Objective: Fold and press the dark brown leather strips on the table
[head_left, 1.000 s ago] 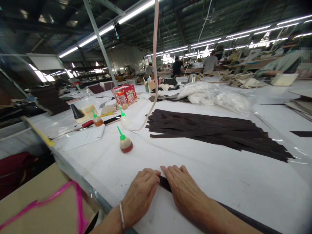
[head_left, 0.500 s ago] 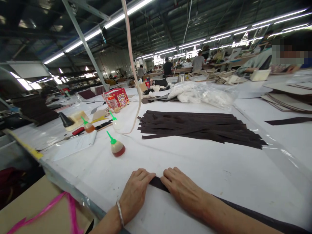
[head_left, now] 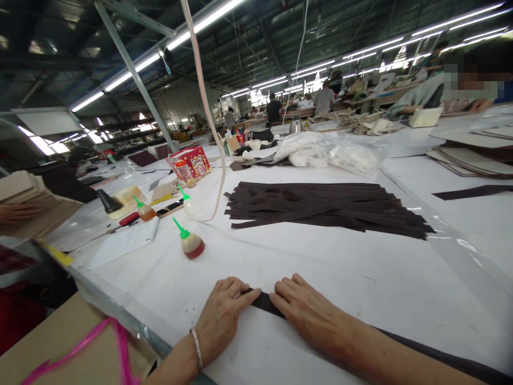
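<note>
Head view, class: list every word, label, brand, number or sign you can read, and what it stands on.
No text can be read.
Red printed container: any lettering is too small and blurred.
White paper: any writing is too faint.

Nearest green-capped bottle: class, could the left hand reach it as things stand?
Probably yes: only white tabletop shows between the left hand and the bottle, though that hand's fingers touch the dark strip.
</note>
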### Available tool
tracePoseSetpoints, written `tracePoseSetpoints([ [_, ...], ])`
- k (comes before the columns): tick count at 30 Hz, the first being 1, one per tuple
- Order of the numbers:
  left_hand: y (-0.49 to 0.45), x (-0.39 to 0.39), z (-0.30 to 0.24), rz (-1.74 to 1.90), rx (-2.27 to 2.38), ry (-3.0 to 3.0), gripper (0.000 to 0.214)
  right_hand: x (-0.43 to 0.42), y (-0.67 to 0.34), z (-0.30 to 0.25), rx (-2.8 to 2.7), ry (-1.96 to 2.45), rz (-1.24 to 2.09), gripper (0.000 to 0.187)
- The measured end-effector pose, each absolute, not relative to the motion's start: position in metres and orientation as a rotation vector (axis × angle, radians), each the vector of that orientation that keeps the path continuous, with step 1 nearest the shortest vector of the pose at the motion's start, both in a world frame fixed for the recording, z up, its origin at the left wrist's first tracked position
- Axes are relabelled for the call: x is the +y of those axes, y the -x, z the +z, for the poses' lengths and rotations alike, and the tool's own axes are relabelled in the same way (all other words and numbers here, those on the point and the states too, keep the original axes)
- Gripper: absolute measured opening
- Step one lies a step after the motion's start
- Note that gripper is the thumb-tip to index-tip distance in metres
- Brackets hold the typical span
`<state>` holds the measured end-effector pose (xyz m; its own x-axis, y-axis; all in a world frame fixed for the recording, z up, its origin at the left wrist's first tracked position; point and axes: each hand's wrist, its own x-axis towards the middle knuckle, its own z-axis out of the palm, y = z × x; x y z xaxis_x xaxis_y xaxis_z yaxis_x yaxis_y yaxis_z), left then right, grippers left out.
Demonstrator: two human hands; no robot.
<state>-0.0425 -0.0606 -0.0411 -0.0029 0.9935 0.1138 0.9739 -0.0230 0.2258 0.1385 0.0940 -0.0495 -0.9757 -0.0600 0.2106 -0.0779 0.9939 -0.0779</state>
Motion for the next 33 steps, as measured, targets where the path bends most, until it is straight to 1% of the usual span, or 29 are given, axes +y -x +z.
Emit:
tracePoseSetpoints([
  [10, 0.045, -0.058, -0.035, 0.109, 2.092, -2.273, 0.070, 0.102, -0.161, -0.049, -2.921, -0.114, 0.150, 0.013],
  [21, 0.045, -0.058, -0.034, 0.120, 2.132, -2.446, 0.070, 0.113, -0.200, -0.043, -2.922, -0.112, 0.115, 0.018],
  [23, 0.038, -0.056, -0.031, 0.166, 2.186, -2.482, 0.063, 0.114, -0.205, -0.043, -2.923, -0.112, 0.097, 0.018],
  [26, 0.010, -0.046, -0.028, 0.396, 2.254, -2.460, 0.051, 0.115, -0.207, -0.044, -2.926, -0.116, 0.080, 0.016],
  [29, -0.026, -0.031, -0.034, 0.591, 2.136, -2.343, 0.043, 0.114, -0.206, -0.046, -2.920, -0.101, 0.089, 0.017],
  [33, -0.052, -0.022, -0.052, 0.633, 2.093, -2.207, 0.040, 0.115, -0.207, -0.045, -2.907, -0.079, 0.098, 0.016],
])
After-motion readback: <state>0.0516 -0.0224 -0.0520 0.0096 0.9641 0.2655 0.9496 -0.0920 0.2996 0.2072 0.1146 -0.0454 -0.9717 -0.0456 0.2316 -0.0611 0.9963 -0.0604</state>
